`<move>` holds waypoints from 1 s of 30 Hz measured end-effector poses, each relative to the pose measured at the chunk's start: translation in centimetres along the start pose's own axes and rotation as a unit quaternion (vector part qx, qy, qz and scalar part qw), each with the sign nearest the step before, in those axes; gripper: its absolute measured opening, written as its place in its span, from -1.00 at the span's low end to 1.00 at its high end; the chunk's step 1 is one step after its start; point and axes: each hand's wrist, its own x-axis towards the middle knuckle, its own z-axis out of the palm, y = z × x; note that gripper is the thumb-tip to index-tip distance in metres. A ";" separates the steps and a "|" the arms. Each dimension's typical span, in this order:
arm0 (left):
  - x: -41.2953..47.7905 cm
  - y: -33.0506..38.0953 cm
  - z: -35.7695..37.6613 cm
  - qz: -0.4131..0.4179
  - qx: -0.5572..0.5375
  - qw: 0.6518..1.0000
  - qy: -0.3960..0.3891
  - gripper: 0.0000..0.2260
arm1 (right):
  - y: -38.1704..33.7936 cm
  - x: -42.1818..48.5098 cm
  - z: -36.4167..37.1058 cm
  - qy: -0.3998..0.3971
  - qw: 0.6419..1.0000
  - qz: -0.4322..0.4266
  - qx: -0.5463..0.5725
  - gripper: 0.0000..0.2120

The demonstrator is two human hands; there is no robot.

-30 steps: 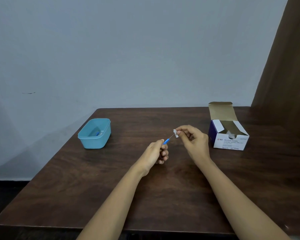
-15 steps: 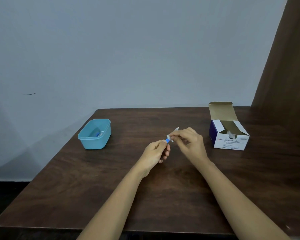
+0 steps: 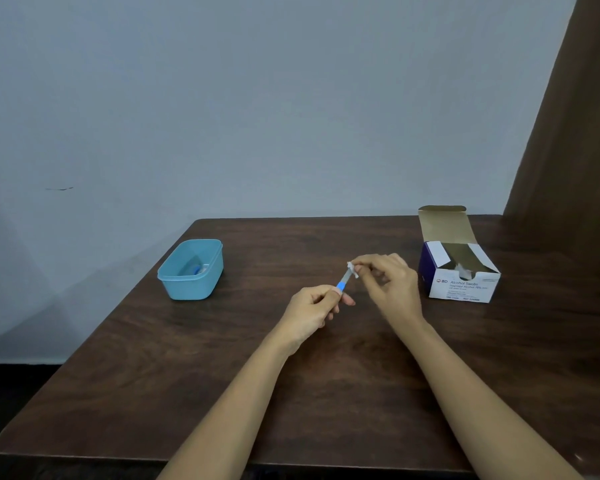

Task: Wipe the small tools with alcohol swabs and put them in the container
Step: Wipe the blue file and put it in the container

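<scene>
From my station I see both hands over the dark wooden bench, to the right of the teal container. The left hand, the nearer of the two to the container, has its fingers curled round the blue handle of a small tool. The tool's thin pale end slants up and away from the container. The right hand, farther right of the container, pinches a white alcohol swab between thumb and fingertips, closed on the tool's upper end. The tool is well apart from the container. The container stands open, and I can make out something blue lying in it, too small for me to identify. Far to the right of the container, past both hands, stands a white and purple box of alcohol swabs with its lid flap raised.
</scene>
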 end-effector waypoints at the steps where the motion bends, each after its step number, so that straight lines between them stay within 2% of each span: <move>1: 0.0 -0.1 -0.1 0.005 0.001 1.000 0.006 -0.73 | -0.2 -0.1 0.0 -0.015 1.000 -0.018 0.002 -0.89; 4: 0.1 -0.4 -0.2 0.019 0.012 0.999 0.022 -0.76 | -0.4 -0.2 0.3 -0.078 0.994 -0.069 0.015 -0.86; 6: 0.2 -0.6 -0.2 0.024 0.017 0.999 0.034 -0.77 | -0.3 -0.1 0.4 -0.092 0.993 -0.078 0.012 -0.86; 12: 0.1 -0.6 -0.4 0.027 -0.014 0.999 0.044 -0.89 | 0.2 0.1 0.0 -0.017 1.000 -0.006 0.007 -0.89; 15: 0.2 -0.6 -0.3 0.023 -0.029 0.998 0.057 -0.90 | 0.1 0.2 -0.1 0.001 0.999 -0.024 0.024 -0.89; 18: 0.1 -0.5 -0.4 0.039 -0.043 0.996 0.067 -0.90 | -0.2 0.0 0.0 -0.065 0.993 -0.089 0.029 -0.87; 20: 0.1 -0.5 -0.5 0.047 -0.036 0.996 0.067 -0.89 | 0.0 0.0 0.3 -0.094 0.990 -0.099 0.016 -0.87; 30: 0.2 -0.5 -0.4 0.032 0.003 0.998 0.059 -0.89 | 0.7 0.3 -0.3 0.003 1.000 0.004 -0.013 -0.89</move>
